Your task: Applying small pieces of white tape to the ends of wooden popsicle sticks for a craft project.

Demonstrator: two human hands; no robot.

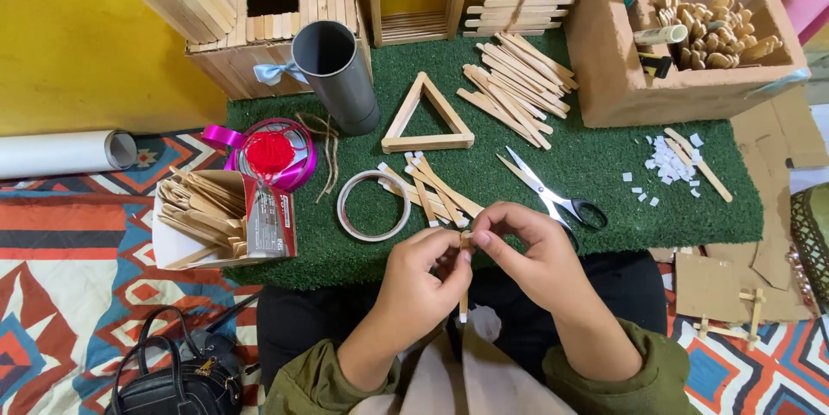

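Pinching one upright wooden stick [465, 281] between them, the left hand [420, 281] and right hand [528, 251] are curled closed.

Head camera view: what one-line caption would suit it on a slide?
Both hands, left hand and right hand, pinch an upright wooden craft stick above a green mat.

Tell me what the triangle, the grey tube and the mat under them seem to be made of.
The triangle looks like bare pale wood: three flat craft sticks joined at the corners, matte. The grey tube seems to be plastic pipe, smooth with a slight sheen, though coated card is possible. The green mat looks like artificial turf, with short fuzzy fibres.
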